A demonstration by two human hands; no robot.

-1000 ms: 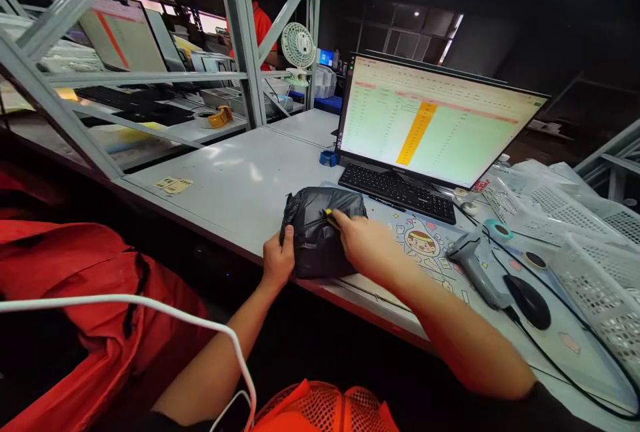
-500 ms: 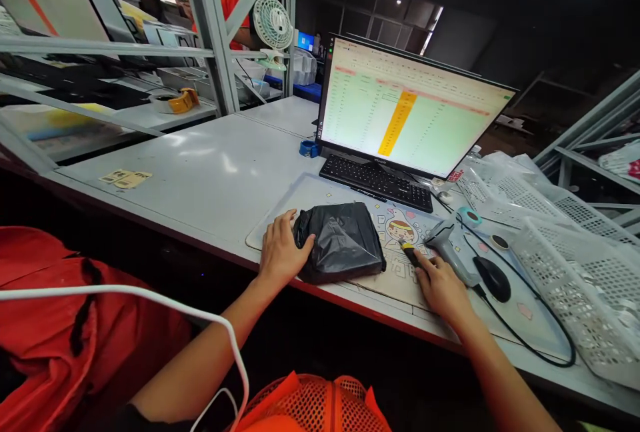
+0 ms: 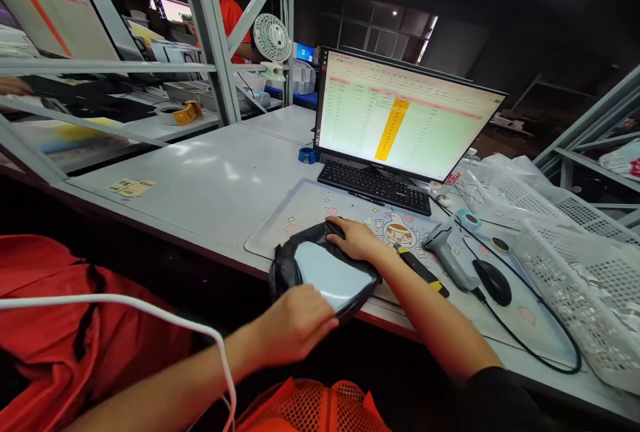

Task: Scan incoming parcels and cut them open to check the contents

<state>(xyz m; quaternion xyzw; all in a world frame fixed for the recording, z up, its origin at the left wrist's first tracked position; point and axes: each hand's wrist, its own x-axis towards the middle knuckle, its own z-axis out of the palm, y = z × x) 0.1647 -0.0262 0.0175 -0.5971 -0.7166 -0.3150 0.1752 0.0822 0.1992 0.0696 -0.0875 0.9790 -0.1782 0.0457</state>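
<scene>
A black plastic bag (image 3: 284, 271) lies torn open at the front edge of the desk. Inside its opening shows a smooth, pale blue-white flat item (image 3: 330, 271). My left hand (image 3: 300, 322) is closed at the near edge of the bag, fingers curled over the plastic. At the far edge, my right hand (image 3: 356, 239) grips the plastic between thumb and fingers. To the right of the bag, a yellow and black utility knife (image 3: 421, 269) rests on the printed desk mat (image 3: 270, 235). Beside the knife is a grey barcode scanner (image 3: 450, 260).
A monitor (image 3: 400, 119) and keyboard (image 3: 373, 185) stand behind the bag. A black mouse (image 3: 492, 281) and cable lie at right, near white plastic baskets (image 3: 575, 299). Yellow labels (image 3: 131, 187) lie at left. A white cable (image 3: 150, 302) crosses in front. A person in red (image 3: 233, 22) is beyond the rack.
My right hand has let go of the utility knife and moved left to the bag. My left hand has come to the near edge. The bag is now open, showing the pale item.
</scene>
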